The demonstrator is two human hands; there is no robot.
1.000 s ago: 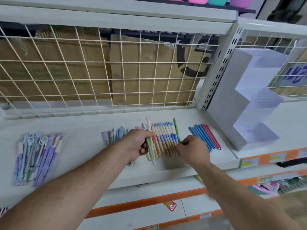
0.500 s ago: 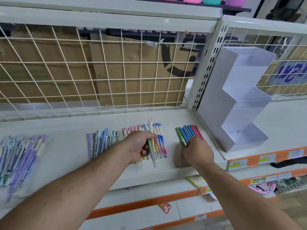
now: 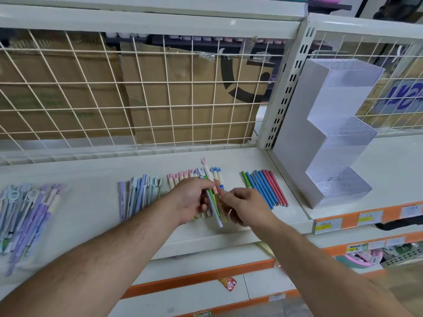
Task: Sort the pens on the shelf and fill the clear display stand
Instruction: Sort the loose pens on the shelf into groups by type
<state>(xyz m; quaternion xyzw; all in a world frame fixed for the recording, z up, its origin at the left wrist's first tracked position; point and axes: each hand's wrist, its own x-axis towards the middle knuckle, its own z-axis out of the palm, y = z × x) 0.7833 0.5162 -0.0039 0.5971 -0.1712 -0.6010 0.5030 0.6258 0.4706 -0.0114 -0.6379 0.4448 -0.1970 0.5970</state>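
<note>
Bright even light, soft shadows, edges bowed (wide-angle), slightly blurred

Shelf point(image 3: 91, 179) off-white; price strip point(image 3: 391, 214) orange, yellow labels; wire grid point(image 3: 142, 107) cream; cardboard point(image 3: 183, 99) brown, black print; display stand point(image 3: 320, 133) frosted clear; right-edge pens point(image 3: 265, 188) green, blue, red; left-edge pens point(image 3: 29, 213) lilac; middle pens point(image 3: 137, 195) pale blue, lilac; held pens point(image 3: 211, 199) green, white
</note>
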